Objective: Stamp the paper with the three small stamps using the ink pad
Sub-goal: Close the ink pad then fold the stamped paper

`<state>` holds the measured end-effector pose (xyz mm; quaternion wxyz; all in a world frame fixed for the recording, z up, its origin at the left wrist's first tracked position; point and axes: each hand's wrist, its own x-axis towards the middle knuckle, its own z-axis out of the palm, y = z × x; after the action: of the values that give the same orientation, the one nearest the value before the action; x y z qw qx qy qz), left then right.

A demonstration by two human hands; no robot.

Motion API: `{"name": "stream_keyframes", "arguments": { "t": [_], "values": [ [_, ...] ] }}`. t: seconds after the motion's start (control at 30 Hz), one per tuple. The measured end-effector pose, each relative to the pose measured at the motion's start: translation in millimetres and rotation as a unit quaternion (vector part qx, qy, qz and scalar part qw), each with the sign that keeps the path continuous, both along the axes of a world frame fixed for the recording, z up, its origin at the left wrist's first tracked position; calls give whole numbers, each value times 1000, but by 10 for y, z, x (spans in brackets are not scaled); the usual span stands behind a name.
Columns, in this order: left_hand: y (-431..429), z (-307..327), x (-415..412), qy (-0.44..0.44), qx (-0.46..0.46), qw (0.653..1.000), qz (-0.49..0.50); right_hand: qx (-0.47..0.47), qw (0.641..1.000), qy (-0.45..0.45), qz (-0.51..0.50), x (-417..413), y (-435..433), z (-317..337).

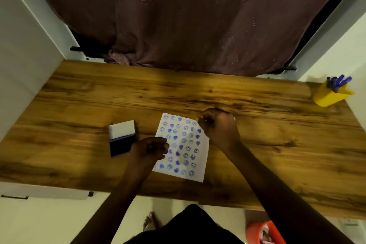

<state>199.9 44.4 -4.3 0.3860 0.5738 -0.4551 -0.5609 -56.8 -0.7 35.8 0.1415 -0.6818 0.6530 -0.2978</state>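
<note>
Paper (186, 149): on the table (267, 144), full of blue marks.
Ink pad (122, 138): open, just left.
Left hand (150, 148): curled on paper's left edge.
Right hand (217, 125): fist at far corner — cannot tell what either holds.

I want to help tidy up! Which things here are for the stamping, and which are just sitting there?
For the stamping: paper covered in blue stamp marks; open ink pad; right hand curled at the paper's top corner, any stamp hidden.
Just lying about: yellow pen holder with blue pens; red container on the floor.
</note>
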Motion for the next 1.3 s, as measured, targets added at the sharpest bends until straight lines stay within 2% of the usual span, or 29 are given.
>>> {"name": "stream_keyframes", "arguments": {
  "t": [0.17, 0.3, 0.43, 0.63, 0.9, 1.1, 1.3],
  "values": [
    [-36, 8, 430, -2, -31, 998, 53, 39, 994, -95, 35, 570, -112, -109],
    [-62, -163, 823, -29, -29, 994, 98, 86, 987, -123, 53, 972, -241, -207],
    [-130, -290, 1219, -94, -47, 985, 137, 143, 980, -115, 78, 1362, -395, -316],
    [-346, -460, 1583, -110, -3, 980, 167, 188, 977, -66, 79, 1835, -600, -478],
    [-460, -430, 1628, -111, 23, 986, 122, 230, 970, -52, 50, 2080, -761, -631],
    [-447, -290, 1604, -104, 9, 993, 61, 237, 969, -48, 40, 2136, -770, -707],
    [-406, -288, 1648, -65, 16, 996, 59, 241, 969, -45, 34, 2153, -769, -750]
  ]
}}
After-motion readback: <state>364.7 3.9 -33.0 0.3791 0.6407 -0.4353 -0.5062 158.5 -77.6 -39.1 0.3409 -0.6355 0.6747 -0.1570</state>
